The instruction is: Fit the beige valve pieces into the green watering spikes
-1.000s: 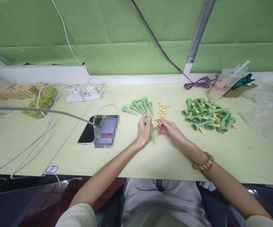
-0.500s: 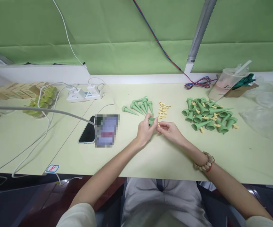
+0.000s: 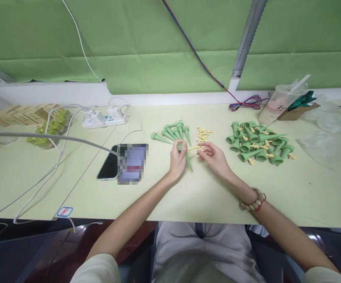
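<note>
My left hand is closed round a green cone-shaped spike, its tip pointing down toward me. A small yellow piece sticks out of the spike's wide end to the right. My right hand rests beside it, fingers loosely curled and pinching something small that I cannot make out. Just beyond the hands lie a row of bare green spikes and a small heap of yellow pieces. A larger pile of green spikes with yellow pieces lies to the right.
A phone with a cable lies left of the hands, a power strip behind it. A plastic cup with a straw and clear plastic bags are at the right. Boxes and green items sit far left.
The spike was turned end-on half a second ago; now it lies slanted with its tip toward me and a yellow piece in its wide end. My right hand has drawn slightly away.
</note>
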A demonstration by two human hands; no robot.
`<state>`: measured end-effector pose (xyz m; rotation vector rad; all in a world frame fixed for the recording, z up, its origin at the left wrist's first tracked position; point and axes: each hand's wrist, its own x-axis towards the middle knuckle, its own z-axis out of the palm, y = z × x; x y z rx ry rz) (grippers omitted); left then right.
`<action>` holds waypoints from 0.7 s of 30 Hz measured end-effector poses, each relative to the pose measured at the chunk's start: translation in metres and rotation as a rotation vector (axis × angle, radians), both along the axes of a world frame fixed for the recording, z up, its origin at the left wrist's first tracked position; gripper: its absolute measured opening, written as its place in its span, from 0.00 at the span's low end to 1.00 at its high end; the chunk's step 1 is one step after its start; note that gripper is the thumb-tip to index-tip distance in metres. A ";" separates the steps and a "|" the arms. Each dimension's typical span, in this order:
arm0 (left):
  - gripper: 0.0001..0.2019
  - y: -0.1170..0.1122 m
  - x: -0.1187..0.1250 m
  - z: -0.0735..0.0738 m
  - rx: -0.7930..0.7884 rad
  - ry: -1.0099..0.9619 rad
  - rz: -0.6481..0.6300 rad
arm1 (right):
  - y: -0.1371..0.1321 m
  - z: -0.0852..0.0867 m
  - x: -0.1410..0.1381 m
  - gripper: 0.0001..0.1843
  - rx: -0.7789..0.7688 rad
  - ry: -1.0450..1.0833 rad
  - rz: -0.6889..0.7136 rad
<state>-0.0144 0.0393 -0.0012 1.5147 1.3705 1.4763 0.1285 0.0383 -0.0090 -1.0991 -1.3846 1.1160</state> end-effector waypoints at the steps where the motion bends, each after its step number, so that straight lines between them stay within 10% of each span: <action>1: 0.21 0.001 -0.001 0.000 0.021 -0.007 0.014 | 0.001 0.002 0.002 0.19 0.001 0.017 -0.027; 21: 0.22 -0.006 -0.003 0.002 0.046 0.248 -0.131 | -0.011 0.014 0.003 0.15 0.070 -0.144 0.024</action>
